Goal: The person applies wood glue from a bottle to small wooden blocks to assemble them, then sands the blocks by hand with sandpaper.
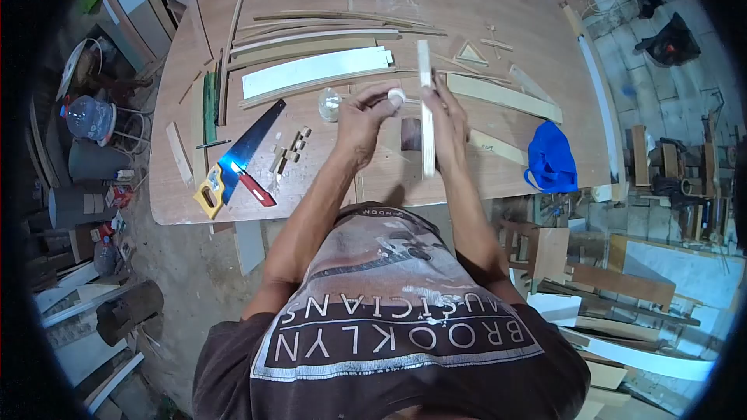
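My left hand (361, 126) is closed, with thumb and fingers pinching a small round white piece (396, 99); its exact kind I cannot make out. My right hand (450, 126) grips a narrow pale wooden board (427, 136), held on edge and pointing away from me. A small gap separates the white piece from the board. Just left of my left fingers stands a clear round container (329, 104). Beside the board's lower half is a dark brown object (411, 134), partly hidden by it.
On the table (303, 175) lie a handsaw (250, 142), a red-handled utility knife (255, 187) and several small wooden blocks (291, 149). A white panel (317, 74) and long wooden strips (334, 27) lie farther back. A blue bag (552, 159) sits by the right edge.
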